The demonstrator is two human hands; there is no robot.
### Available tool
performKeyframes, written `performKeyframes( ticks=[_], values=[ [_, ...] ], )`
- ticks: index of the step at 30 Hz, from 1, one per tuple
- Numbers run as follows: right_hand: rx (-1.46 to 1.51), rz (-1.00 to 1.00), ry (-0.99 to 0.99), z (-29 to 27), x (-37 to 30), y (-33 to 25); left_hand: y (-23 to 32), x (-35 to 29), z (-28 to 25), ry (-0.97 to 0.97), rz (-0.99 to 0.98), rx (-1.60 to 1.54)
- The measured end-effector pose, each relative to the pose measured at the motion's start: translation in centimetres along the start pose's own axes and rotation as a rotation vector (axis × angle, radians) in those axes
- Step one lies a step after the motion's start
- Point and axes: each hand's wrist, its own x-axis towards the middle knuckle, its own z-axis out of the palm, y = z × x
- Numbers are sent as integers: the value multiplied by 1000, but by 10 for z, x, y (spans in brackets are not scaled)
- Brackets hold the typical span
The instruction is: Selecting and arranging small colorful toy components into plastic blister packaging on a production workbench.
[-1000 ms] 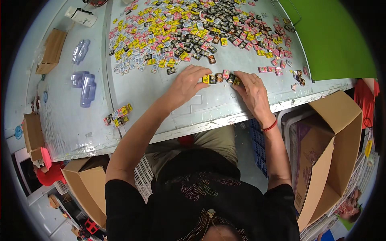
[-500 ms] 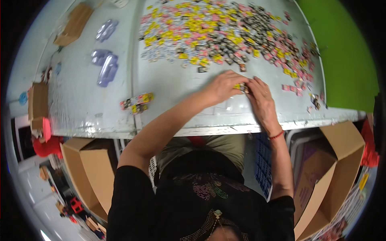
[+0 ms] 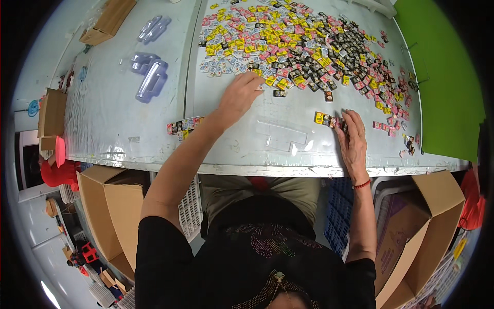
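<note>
My left hand (image 3: 241, 98) is at the near edge of a wide heap of small flat packs (image 3: 288, 41), coloured yellow, pink, black and pale blue. Its fingers are drawn together at the heap; what they pinch is hidden. On the right, my right hand (image 3: 353, 140) has its thumb and fingers around the end of a short row of small packs (image 3: 325, 119), a yellow one at the row's left end. Between the hands a clear T-shaped plastic tray (image 3: 285, 136) lies flat on the table. My left forearm partly covers another group of packs (image 3: 179, 126).
Clear plastic trays (image 3: 152, 80) lie at the left of the table, beyond a raised strip. A cardboard box (image 3: 108, 23) stands at the far left. Open cartons (image 3: 123, 206) flank me below the table edge. A green panel (image 3: 437, 77) borders the right side.
My hands have parted. The left has moved away to the left and up to the heap, while the right stays with the row of packs, slightly further right. The view has shifted a little.
</note>
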Motion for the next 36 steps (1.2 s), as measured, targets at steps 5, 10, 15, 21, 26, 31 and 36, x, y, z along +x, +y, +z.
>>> performKeyframes(
  ticks=[5,10,15,21,26,31,36],
  values=[
    [-45,-143,111,5,26,-24,6,-4,-4,-31,-55,-14],
    [68,-292,76,52,103,-92,2,-15,-8,51,-70,-16],
    [-356,-263,-2,115,131,-95,5,-17,-6,30,-163,-25],
    [-506,-146,-61,130,135,-133,-9,-32,-11,92,-158,29],
    [-476,-158,-131,119,137,-124,-10,-23,-9,28,-164,-13],
    [-58,-249,144,73,117,-103,14,-16,-16,-2,-161,-46],
    [85,75,228,-25,55,-42,69,15,-1,-178,-23,-301]
  ],
)
